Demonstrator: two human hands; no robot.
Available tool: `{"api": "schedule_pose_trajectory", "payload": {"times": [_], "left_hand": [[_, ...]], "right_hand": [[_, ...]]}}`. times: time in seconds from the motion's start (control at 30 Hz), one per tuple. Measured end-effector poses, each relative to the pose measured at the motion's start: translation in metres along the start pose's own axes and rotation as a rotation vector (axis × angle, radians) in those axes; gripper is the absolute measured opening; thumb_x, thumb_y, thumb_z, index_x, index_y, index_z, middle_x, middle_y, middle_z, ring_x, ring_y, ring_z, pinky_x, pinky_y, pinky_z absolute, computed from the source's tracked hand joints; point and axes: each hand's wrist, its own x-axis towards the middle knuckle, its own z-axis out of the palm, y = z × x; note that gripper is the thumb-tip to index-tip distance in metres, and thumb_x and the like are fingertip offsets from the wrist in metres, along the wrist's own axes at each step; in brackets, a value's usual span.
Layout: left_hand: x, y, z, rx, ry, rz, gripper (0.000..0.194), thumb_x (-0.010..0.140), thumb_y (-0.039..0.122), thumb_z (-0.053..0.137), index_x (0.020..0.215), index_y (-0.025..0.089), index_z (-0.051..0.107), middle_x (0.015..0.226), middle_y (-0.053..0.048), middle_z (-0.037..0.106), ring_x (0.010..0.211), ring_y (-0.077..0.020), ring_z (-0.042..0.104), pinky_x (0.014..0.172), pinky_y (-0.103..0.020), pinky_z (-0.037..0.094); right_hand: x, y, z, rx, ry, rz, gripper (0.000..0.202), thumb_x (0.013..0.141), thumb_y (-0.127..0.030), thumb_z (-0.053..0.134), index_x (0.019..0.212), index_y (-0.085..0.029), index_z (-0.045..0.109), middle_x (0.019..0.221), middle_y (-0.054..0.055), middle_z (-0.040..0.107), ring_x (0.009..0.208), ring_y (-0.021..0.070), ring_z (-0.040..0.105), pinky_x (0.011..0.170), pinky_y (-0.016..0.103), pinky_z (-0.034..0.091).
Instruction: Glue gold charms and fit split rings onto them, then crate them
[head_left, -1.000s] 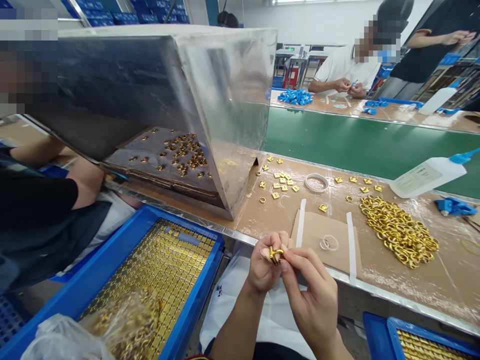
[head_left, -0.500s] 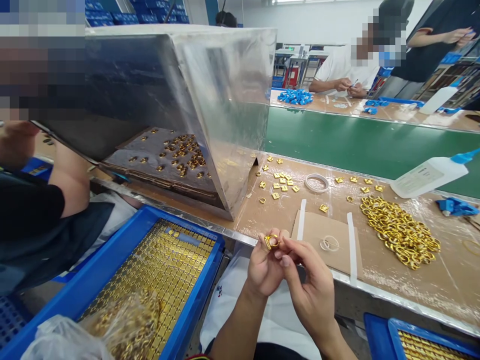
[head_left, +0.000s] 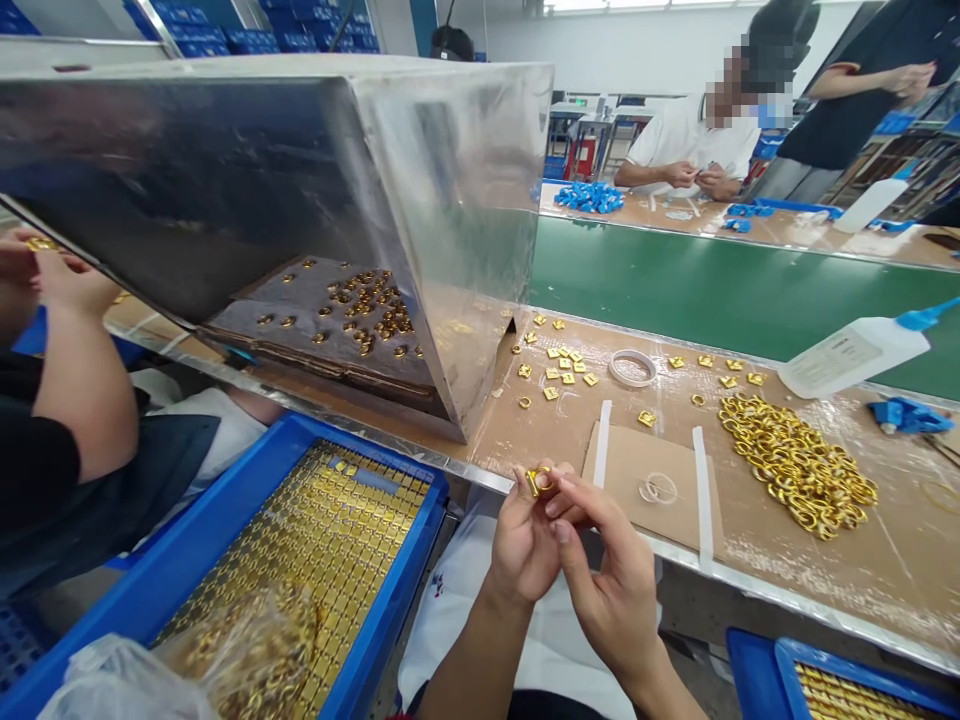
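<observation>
My left hand (head_left: 523, 545) pinches a gold ring with a square top (head_left: 537, 482) between thumb and fingers, just off the table's front edge. My right hand (head_left: 606, 560) is beside it, its fingertips bunched against the ring's right side; whether they hold a small part is hidden. Behind my hands a cardboard piece (head_left: 645, 455) lies on the table between white tape strips, with clear loops (head_left: 658, 488) on it. To its right is a heap of gold rings (head_left: 799, 465). Several gold square pieces (head_left: 568, 365) are scattered behind, near a tape roll (head_left: 632, 368).
A large metal box (head_left: 457, 200) with rings inside stands at the left. Below it sits a blue tray (head_left: 427, 500) of gold pieces with a plastic bag (head_left: 127, 685). A glue bottle (head_left: 851, 352) lies tilted at the right. Co-workers sit across the green belt (head_left: 720, 290) and at the left.
My hands have shifted very slightly, still together at the ring. At the far left the co-worker's arm has moved lower and outward, and both hands holding a gold piece now show.
</observation>
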Motion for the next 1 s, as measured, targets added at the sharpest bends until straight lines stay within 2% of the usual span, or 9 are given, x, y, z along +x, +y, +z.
{"api": "schedule_pose_trajectory", "payload": {"times": [0.17,0.4,0.63,0.83,1.0], "left_hand": [[-0.0002,0.0012,-0.0021,-0.02,0.027,0.036,0.035,0.085,0.044,0.076,0.071,0.016,0.059,0.072,0.004,0.038,0.058,-0.0091,0.034,0.062,-0.022,0.042],[0.0011,0.0002,-0.0085,-0.035,-0.076,0.032,0.038,0.067,0.036,0.092,0.072,0.016,0.06,0.072,0.005,0.039,0.06,-0.0079,0.036,0.062,-0.019,0.043],[0.0013,0.0004,-0.0056,-0.035,-0.136,0.028,0.036,0.07,0.037,0.091,0.073,0.016,0.061,0.07,0.005,0.038,0.058,-0.0074,0.035,0.059,-0.017,0.041],[0.0017,0.0023,-0.004,-0.086,-0.107,0.021,0.038,0.065,0.033,0.094,0.07,0.014,0.061,0.068,0.006,0.039,0.057,-0.0065,0.038,0.058,-0.017,0.042],[0.0015,0.0036,-0.0059,-0.121,0.007,-0.011,0.03,0.081,0.033,0.083,0.072,0.014,0.062,0.069,0.005,0.043,0.054,-0.0056,0.038,0.057,-0.018,0.042]], "right_hand": [[-0.0039,0.0007,0.0038,0.027,-0.001,-0.014,0.038,0.093,-0.008,0.057,0.127,-0.023,0.062,0.12,0.012,0.074,0.113,0.025,0.072,0.094,0.042,0.063],[-0.007,0.0021,0.0027,0.039,0.014,0.001,0.035,0.092,-0.007,0.057,0.123,-0.023,0.063,0.12,0.011,0.074,0.114,0.0228,0.071,0.094,0.037,0.062],[-0.0046,0.0013,0.0026,0.027,0.006,-0.008,0.035,0.092,-0.005,0.057,0.121,-0.023,0.063,0.121,0.011,0.073,0.114,0.022,0.071,0.095,0.036,0.061],[-0.0053,0.0016,0.0043,0.04,-0.002,0.008,0.033,0.093,-0.007,0.058,0.121,-0.022,0.063,0.121,0.012,0.072,0.113,0.0211,0.07,0.095,0.035,0.061],[-0.0042,0.0001,0.0051,0.067,-0.009,0.021,0.033,0.093,-0.007,0.058,0.121,-0.023,0.063,0.124,0.011,0.071,0.114,0.0199,0.07,0.094,0.031,0.061]]}}
